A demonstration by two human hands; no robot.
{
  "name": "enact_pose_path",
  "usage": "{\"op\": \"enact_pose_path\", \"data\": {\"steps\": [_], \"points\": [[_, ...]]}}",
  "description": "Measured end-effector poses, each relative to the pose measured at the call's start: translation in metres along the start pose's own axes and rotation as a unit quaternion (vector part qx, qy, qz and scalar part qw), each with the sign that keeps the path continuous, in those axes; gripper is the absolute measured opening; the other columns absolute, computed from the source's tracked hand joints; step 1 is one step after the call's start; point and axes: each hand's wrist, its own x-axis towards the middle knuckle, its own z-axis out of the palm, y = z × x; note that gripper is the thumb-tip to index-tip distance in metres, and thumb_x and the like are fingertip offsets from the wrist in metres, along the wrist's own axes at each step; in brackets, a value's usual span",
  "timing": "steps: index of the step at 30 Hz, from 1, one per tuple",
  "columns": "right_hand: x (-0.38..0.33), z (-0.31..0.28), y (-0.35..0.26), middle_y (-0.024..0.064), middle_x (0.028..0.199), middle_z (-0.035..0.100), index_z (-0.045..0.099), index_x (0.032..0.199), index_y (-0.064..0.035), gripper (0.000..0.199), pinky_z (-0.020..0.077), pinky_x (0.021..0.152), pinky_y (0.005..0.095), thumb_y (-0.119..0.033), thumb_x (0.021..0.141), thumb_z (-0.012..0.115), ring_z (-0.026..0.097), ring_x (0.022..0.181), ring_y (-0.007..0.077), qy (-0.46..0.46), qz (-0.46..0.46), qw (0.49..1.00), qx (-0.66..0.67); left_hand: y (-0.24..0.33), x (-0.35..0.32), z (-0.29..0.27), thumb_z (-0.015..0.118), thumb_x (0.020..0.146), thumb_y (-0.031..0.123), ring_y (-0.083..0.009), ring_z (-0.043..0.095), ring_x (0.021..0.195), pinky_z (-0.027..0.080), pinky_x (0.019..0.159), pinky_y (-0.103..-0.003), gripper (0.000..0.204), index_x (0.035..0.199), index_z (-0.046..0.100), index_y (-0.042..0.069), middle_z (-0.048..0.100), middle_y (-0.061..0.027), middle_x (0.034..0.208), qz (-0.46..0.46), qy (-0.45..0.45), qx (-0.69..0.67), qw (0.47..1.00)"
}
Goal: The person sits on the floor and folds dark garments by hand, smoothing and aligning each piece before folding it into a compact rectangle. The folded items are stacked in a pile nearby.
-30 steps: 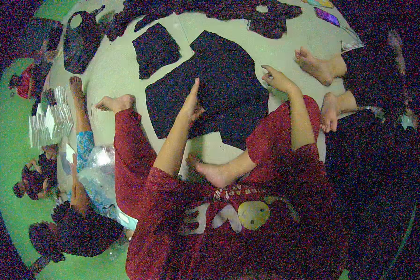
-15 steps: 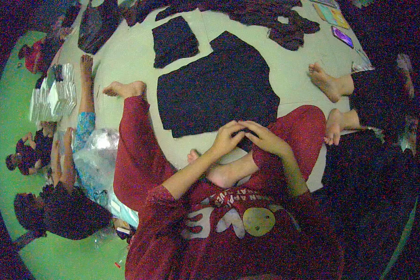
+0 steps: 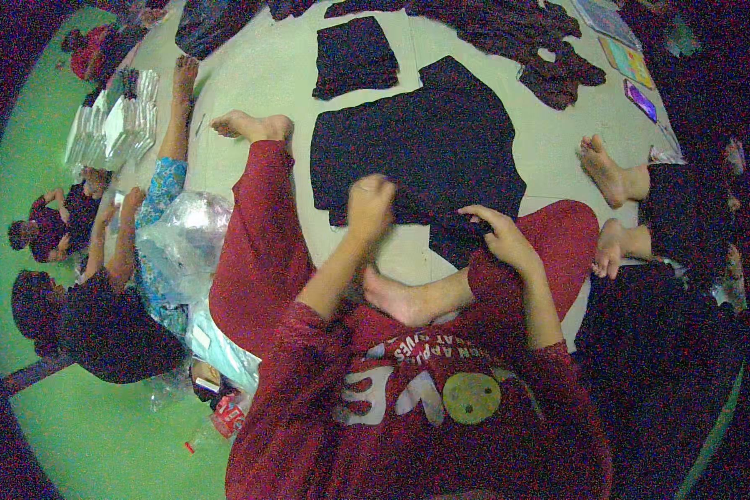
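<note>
A large black garment (image 3: 421, 146) lies spread on the pale floor sheet in front of my crossed legs. My left hand (image 3: 371, 204) is closed over the garment's near left part, slightly blurred. Its fingertips are turned away, so I cannot make out what they hold. My right hand (image 3: 504, 235) is at the garment's near right side, by my right knee. Its index finger stretches leftward over a dark flap of cloth (image 3: 457, 240), and the fingers are apart. A smaller folded black piece (image 3: 355, 57) lies just beyond the garment.
Dark crumpled clothes (image 3: 517, 42) lie at the far side. Stacked clear-wrapped packets (image 3: 112, 121) and a clear plastic bag (image 3: 187, 242) are at left, near a seated person in black (image 3: 117, 321). Another person's bare feet (image 3: 607, 171) reach in from the right. A purple phone-like object (image 3: 640, 101) lies far right.
My hands were together with fingertips touching; now they are apart. The left has moved left and away from me, its fingers closed; the right has moved slightly right. The whole view has shifted.
</note>
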Motion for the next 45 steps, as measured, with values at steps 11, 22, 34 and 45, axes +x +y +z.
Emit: {"op": "enact_pose_path", "data": {"steps": [11,22,34,45], "points": [[-0.007,0.002,0.019,0.0149,0.113,0.055,0.054,0.112,-0.0062,0.052,0.0380,0.095,0.0366,0.012,0.065,0.041,0.051,0.107,0.0302,-0.064,0.058,0.989,-0.118,-0.115,-0.046,-0.049,0.050,0.074,0.013,-0.0265,0.055,0.091,0.047,0.079,-0.038,0.017,0.090,0.056,0.009,0.054,-0.0085,0.089,0.183,-0.215,0.074,0.956],[0.115,-0.089,0.041,0.0142,0.118,0.053,0.046,0.121,-0.0092,0.049,0.0361,0.097,0.0359,0.008,0.075,0.043,0.049,0.111,0.0298,0.067,0.001,0.970,-0.233,-0.166,0.015,-0.024,0.064,0.077,0.022,-0.0154,0.054,0.082,0.044,0.075,-0.028,0.035,0.106,0.057,0.004,0.060,-0.0040,0.091,-0.305,-0.172,-0.440,0.827],[0.097,-0.014,0.036,0.0170,0.127,0.043,0.037,0.128,-0.0058,0.051,0.0339,0.099,0.0367,0.001,0.078,0.047,0.043,0.116,0.0311,0.024,0.001,0.973,-0.230,-0.103,0.004,0.021,0.051,0.087,0.029,-0.0358,0.057,0.086,0.044,0.073,-0.042,0.029,0.103,0.053,0.005,0.059,-0.0183,0.092,-0.356,0.167,-0.121,0.912],[0.084,-0.030,0.082,0.0195,0.122,0.046,0.045,0.123,-0.0084,0.045,0.0429,0.088,0.0427,-0.002,0.079,0.041,0.046,0.111,0.0346,0.027,0.039,0.931,-0.362,-0.096,0.053,0.012,0.052,0.074,0.005,-0.0327,0.052,0.092,0.042,0.081,-0.039,0.024,0.097,0.055,-0.001,0.055,-0.0184,0.097,-0.203,0.255,-0.022,0.945]]}}
